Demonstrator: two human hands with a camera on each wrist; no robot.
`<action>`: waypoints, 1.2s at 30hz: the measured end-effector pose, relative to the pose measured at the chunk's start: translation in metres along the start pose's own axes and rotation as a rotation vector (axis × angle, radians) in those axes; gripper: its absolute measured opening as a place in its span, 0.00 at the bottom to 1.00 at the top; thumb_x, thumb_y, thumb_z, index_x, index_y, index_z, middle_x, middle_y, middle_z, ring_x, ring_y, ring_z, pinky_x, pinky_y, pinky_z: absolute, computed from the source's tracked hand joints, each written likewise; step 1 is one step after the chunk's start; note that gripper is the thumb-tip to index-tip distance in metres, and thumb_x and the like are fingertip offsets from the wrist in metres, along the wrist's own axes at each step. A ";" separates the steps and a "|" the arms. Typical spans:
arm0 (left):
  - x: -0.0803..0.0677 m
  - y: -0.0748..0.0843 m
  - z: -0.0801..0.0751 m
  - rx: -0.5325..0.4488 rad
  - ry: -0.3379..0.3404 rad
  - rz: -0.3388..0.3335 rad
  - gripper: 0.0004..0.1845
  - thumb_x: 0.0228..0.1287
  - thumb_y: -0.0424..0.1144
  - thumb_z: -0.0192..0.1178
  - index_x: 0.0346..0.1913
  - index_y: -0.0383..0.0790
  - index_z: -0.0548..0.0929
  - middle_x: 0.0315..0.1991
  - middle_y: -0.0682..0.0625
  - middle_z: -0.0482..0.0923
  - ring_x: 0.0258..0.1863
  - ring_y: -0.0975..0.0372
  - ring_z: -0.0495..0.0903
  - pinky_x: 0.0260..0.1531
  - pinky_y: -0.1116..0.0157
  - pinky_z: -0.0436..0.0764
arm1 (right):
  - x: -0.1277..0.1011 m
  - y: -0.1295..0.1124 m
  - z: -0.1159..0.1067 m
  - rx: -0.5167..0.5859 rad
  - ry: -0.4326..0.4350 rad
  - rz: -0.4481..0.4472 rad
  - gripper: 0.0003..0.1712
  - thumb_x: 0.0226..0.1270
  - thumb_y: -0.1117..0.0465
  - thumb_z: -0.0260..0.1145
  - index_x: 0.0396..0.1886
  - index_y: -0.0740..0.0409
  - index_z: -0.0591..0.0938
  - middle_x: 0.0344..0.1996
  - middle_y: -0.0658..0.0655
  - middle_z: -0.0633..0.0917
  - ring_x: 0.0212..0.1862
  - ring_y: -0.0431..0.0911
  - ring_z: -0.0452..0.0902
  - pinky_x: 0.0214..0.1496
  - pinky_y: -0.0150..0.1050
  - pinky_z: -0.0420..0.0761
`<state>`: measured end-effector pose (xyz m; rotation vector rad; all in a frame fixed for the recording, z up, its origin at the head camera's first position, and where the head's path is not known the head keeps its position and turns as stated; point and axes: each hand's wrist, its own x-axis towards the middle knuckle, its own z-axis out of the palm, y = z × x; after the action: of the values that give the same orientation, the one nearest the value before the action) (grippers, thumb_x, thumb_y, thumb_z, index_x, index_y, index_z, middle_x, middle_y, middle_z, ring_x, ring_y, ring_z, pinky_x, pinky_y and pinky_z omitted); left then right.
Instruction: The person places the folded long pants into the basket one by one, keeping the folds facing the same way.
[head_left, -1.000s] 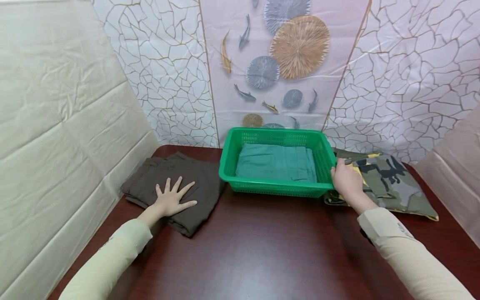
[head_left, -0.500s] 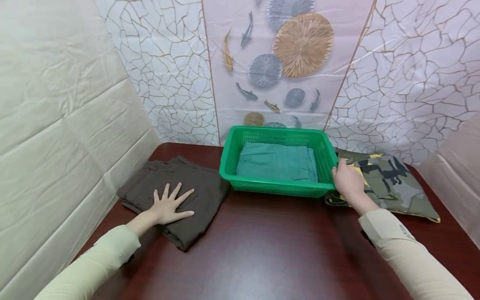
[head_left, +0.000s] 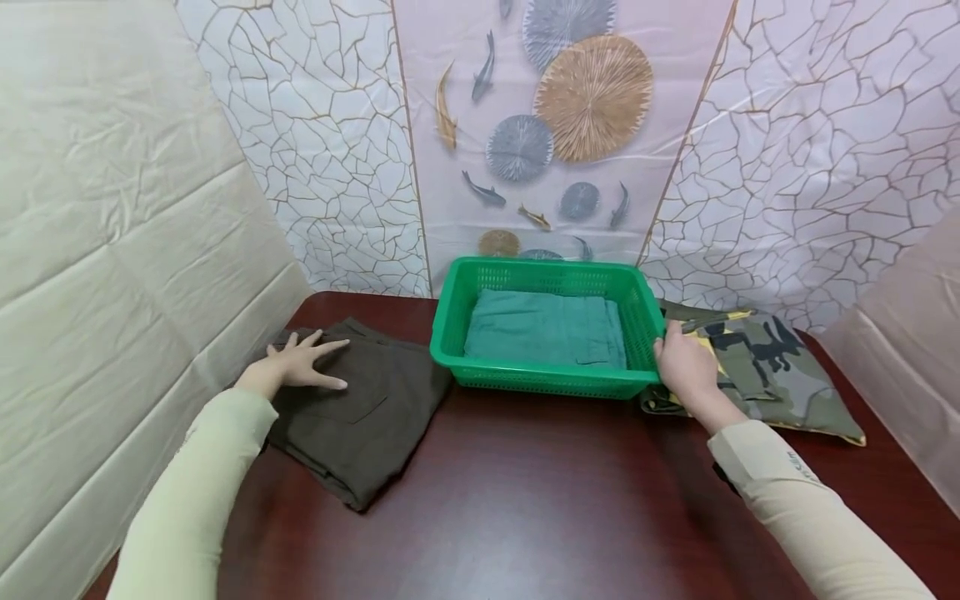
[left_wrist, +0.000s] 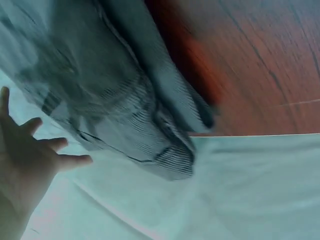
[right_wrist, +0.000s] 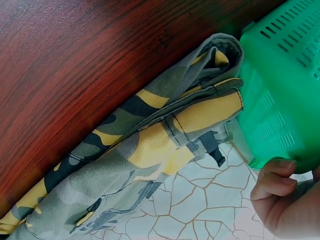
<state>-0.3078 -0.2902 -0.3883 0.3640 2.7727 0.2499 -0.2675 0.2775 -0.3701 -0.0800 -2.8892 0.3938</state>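
The left hand (head_left: 302,364) lies flat with fingers spread near the tabletop's far left corner, its pale-sleeved arm extended. The right hand (head_left: 684,367), fingers curled in a grip, reaches toward the far right side.

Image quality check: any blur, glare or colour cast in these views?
Head view: sharp, soft glare on the table, wide-angle bending at the edges. Left wrist view: motion-blurred, bluish cast over the brown garment. Right wrist view: crisp on the camouflage garment, the right hand soft.
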 end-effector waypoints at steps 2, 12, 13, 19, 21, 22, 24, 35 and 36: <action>0.001 -0.006 0.000 -0.051 -0.038 -0.049 0.55 0.49 0.70 0.60 0.75 0.48 0.50 0.73 0.30 0.34 0.66 0.25 0.30 0.53 0.22 0.37 | -0.001 0.000 0.000 0.001 0.004 -0.001 0.27 0.74 0.60 0.46 0.61 0.80 0.63 0.19 0.70 0.77 0.18 0.58 0.73 0.14 0.44 0.66; 0.006 -0.015 0.018 -0.091 -0.067 -0.087 0.62 0.41 0.71 0.65 0.75 0.51 0.44 0.74 0.33 0.26 0.67 0.27 0.26 0.51 0.21 0.39 | -0.002 0.001 0.000 0.007 -0.006 0.012 0.27 0.74 0.60 0.46 0.61 0.80 0.62 0.16 0.67 0.75 0.16 0.56 0.71 0.13 0.42 0.65; 0.005 -0.016 0.020 -0.083 -0.068 -0.081 0.62 0.42 0.72 0.64 0.76 0.51 0.44 0.74 0.33 0.26 0.67 0.27 0.26 0.51 0.21 0.39 | -0.002 0.001 0.000 0.008 -0.007 0.013 0.27 0.74 0.60 0.46 0.61 0.80 0.62 0.16 0.67 0.75 0.16 0.56 0.71 0.13 0.43 0.65; -0.004 -0.018 0.027 -0.047 -0.052 -0.048 0.60 0.44 0.73 0.61 0.75 0.51 0.43 0.74 0.33 0.27 0.67 0.25 0.30 0.52 0.21 0.42 | -0.001 0.001 0.001 0.010 0.020 0.003 0.25 0.73 0.61 0.46 0.59 0.79 0.64 0.20 0.71 0.77 0.18 0.59 0.73 0.14 0.45 0.67; -0.008 -0.018 0.028 -0.044 -0.043 -0.040 0.59 0.45 0.72 0.61 0.75 0.52 0.44 0.74 0.33 0.28 0.67 0.25 0.31 0.51 0.21 0.42 | 0.000 0.000 0.002 0.011 0.024 0.004 0.25 0.73 0.61 0.46 0.58 0.79 0.65 0.21 0.72 0.77 0.19 0.59 0.73 0.14 0.46 0.67; -0.010 -0.018 0.029 -0.041 -0.038 -0.034 0.59 0.45 0.72 0.61 0.75 0.51 0.44 0.74 0.33 0.28 0.66 0.25 0.32 0.51 0.21 0.43 | 0.000 0.000 0.002 0.011 0.023 0.006 0.24 0.73 0.61 0.46 0.58 0.79 0.65 0.21 0.72 0.77 0.19 0.59 0.73 0.14 0.46 0.67; -0.014 -0.018 0.031 -0.032 -0.036 -0.026 0.59 0.45 0.72 0.61 0.75 0.52 0.44 0.74 0.33 0.29 0.66 0.25 0.33 0.51 0.21 0.44 | 0.000 -0.001 0.001 0.013 0.016 0.008 0.24 0.73 0.60 0.46 0.58 0.79 0.65 0.20 0.71 0.77 0.19 0.59 0.73 0.14 0.45 0.67; -0.040 -0.009 0.041 -0.001 -0.030 -0.030 0.59 0.45 0.73 0.60 0.75 0.53 0.45 0.73 0.32 0.32 0.66 0.24 0.37 0.49 0.21 0.47 | -0.001 0.000 0.002 0.008 0.030 0.001 0.25 0.73 0.60 0.46 0.59 0.79 0.65 0.16 0.68 0.75 0.16 0.56 0.70 0.13 0.43 0.65; -0.042 -0.007 0.042 0.000 -0.029 -0.033 0.58 0.45 0.73 0.60 0.75 0.53 0.45 0.73 0.32 0.32 0.66 0.24 0.37 0.49 0.21 0.48 | -0.001 0.000 0.002 0.008 0.026 0.003 0.25 0.73 0.60 0.46 0.59 0.79 0.65 0.17 0.69 0.76 0.16 0.56 0.71 0.13 0.43 0.65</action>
<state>-0.2564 -0.3037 -0.4160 0.3187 2.7474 0.2348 -0.2674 0.2770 -0.3726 -0.0873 -2.8619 0.4014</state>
